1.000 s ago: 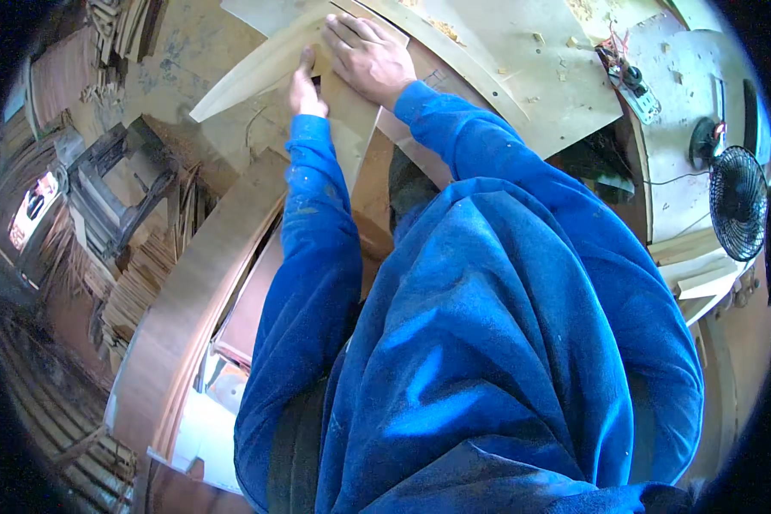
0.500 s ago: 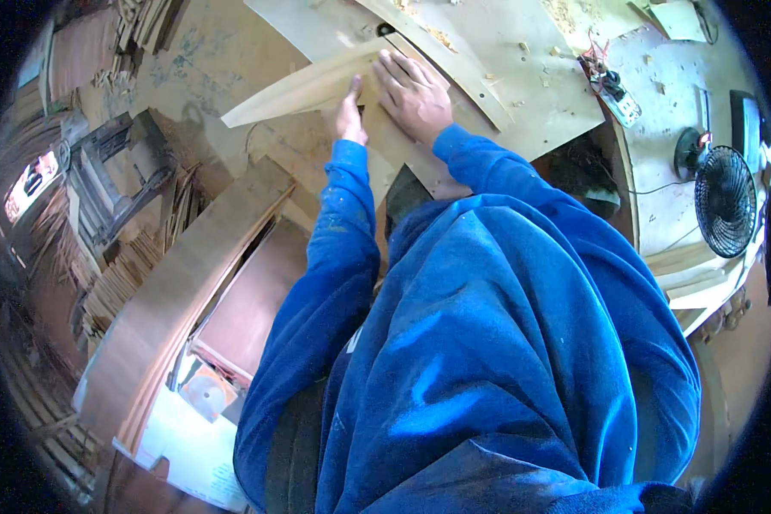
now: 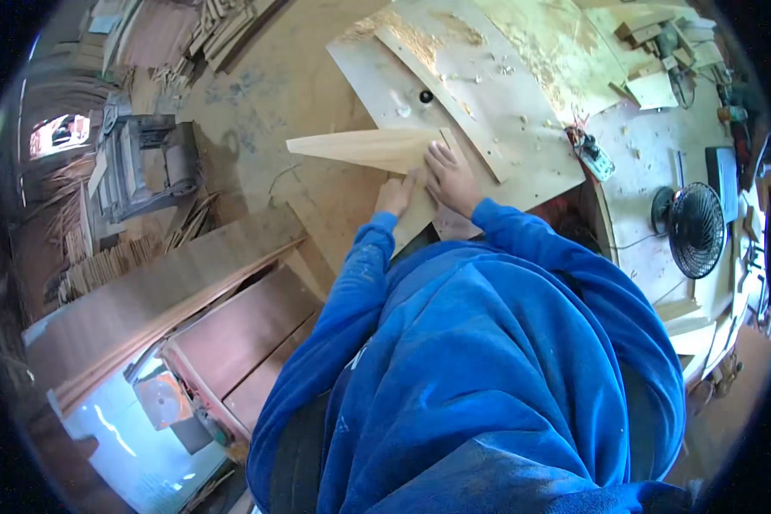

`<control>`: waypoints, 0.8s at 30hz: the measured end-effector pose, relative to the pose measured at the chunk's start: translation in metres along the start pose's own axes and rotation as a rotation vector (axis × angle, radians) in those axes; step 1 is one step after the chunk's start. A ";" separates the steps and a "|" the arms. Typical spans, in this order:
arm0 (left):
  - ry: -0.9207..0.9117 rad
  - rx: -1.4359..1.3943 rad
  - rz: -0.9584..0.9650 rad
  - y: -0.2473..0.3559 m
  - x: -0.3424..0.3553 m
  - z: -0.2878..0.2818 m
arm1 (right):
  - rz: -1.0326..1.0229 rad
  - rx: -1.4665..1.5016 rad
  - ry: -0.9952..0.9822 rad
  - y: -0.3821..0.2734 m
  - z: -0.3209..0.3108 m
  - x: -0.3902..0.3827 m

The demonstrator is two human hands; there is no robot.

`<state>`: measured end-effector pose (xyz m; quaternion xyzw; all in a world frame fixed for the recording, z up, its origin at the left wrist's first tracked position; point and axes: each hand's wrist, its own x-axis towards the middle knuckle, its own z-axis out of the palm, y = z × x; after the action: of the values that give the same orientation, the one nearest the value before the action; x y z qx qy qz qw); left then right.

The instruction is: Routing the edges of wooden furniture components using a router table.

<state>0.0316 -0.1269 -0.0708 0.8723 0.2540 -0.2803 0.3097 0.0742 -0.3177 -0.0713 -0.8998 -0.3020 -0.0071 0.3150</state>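
A pale, tapered wooden board [image 3: 360, 148] lies across the work table, its narrow end pointing left beyond the table's edge. My left hand [image 3: 396, 195] is closed at the board's near edge, fingers pointing toward my other hand. Over the board's wide right end, my right hand [image 3: 454, 180] has its fingers bent onto the wood. Both hands are close together. Just beyond the board is a dark round hole with a cutter-like piece [image 3: 426, 97] in the flat tabletop [image 3: 531, 158]. A long straight wooden strip [image 3: 454, 116] runs diagonally past it.
Wood shavings [image 3: 540, 64] cover the far tabletop. To the right are a power strip [image 3: 598, 160] with wires and a black fan [image 3: 698, 230]. Offcuts [image 3: 660, 51] sit at the far right. A long wooden panel [image 3: 171, 283] and a grey machine [image 3: 141, 171] stand at left.
The board has turned and now lies nearer level, away from the dark hole, which is uncovered. Both hands have come closer to my body, and my left hand has moved up beside the right.
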 end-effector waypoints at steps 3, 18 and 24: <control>-0.037 0.054 -0.005 -0.021 -0.010 -0.041 | 0.121 0.336 -0.065 -0.035 -0.059 0.024; -1.830 -1.503 0.235 -0.114 -0.134 -0.253 | 0.114 0.794 0.211 -0.204 -0.140 0.090; -1.892 -1.342 0.307 -0.134 -0.121 -0.268 | 0.039 0.722 0.227 -0.267 -0.128 0.117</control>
<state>-0.0485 0.1147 0.1279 -0.0011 -0.0888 -0.5872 0.8046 0.0460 -0.1622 0.2052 -0.7299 -0.2309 0.0062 0.6433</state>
